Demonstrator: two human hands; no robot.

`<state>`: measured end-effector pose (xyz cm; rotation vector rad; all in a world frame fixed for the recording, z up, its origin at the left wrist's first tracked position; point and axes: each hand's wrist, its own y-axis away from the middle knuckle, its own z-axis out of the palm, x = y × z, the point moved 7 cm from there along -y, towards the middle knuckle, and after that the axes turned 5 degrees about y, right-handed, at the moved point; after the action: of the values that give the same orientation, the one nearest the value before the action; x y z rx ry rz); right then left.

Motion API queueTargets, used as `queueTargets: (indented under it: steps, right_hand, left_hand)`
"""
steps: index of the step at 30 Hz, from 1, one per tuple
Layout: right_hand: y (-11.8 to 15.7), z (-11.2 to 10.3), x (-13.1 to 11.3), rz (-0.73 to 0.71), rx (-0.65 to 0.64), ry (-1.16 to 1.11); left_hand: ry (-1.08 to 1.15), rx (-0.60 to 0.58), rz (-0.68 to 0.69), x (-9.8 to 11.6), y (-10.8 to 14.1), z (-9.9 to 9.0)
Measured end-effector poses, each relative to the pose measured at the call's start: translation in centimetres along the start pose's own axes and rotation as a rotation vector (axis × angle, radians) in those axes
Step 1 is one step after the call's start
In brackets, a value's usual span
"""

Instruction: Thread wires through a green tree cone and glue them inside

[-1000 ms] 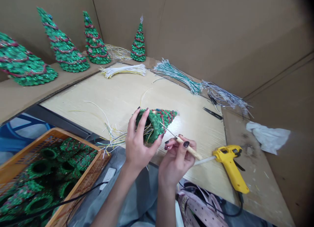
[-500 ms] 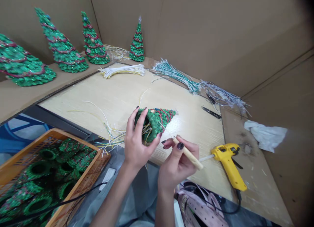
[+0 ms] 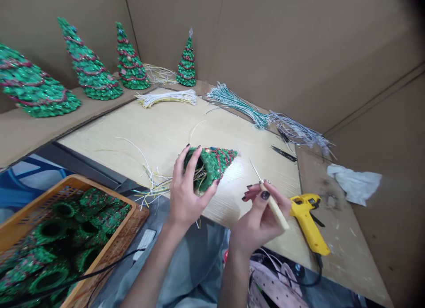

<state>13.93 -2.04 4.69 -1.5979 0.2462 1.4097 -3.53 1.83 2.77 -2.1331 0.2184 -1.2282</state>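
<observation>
Left hand [image 3: 187, 195] is clamped around the hollow base of a green glittered cone tree [image 3: 215, 164]; I hold it on its side over the wooden tabletop [image 3: 109, 122], with wire ends sticking out of its opening. Right hand [image 3: 260, 219] has drawn away from the tree, pinching a wooden-handled awl [image 3: 274, 206] with its needle now tilted up and clear. A yellow glue gun [image 3: 307, 219] lies just beside that hand; 4 more trees stand along the cardboard ledge [image 3: 49, 130] beyond.
</observation>
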Motion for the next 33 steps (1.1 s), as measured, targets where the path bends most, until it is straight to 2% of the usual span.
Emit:
queueTargets:
  steps: [3, 6, 10, 13, 22, 29, 33]
  right_hand:
    - [-0.5, -0.4, 1.5, 0.102, -0.05, 0.058]
    - [-0.7, -0.5, 2.6, 0.145, -0.102, 0.061]
    - [-0.5, 0.4, 3.2, 0.175, -0.228, -0.039]
    - [-0.3, 0.7, 3.0, 0.183, -0.229, -0.093]
    - [-0.2, 0.6, 1.7, 0.153, -0.168, -0.215]
    - [0.6, 1.2, 1.3, 0.159, -0.19, -0.278]
    - [1.1, 1.8, 0.9, 0.142, -0.247, -0.339]
  left_hand:
    - [0.005, -0.048, -0.005, -0.1, -0.3, -0.3]
    - [-0.007, -0.133, 0.007, -0.4, -0.6, -0.6]
    - [0.003, -0.227, 0.019, -1.0, -0.9, -0.8]
    - [0.051, -0.263, 0.004, -1.4, -0.8, -0.8]
    - [0.072, -0.251, -0.007, -1.8, -0.9, -0.6]
    - [0.079, -0.216, -0.011, -1.8, -1.1, -0.7]
    - [0.078, -0.214, 0.014, -1.5, -1.1, -0.6]
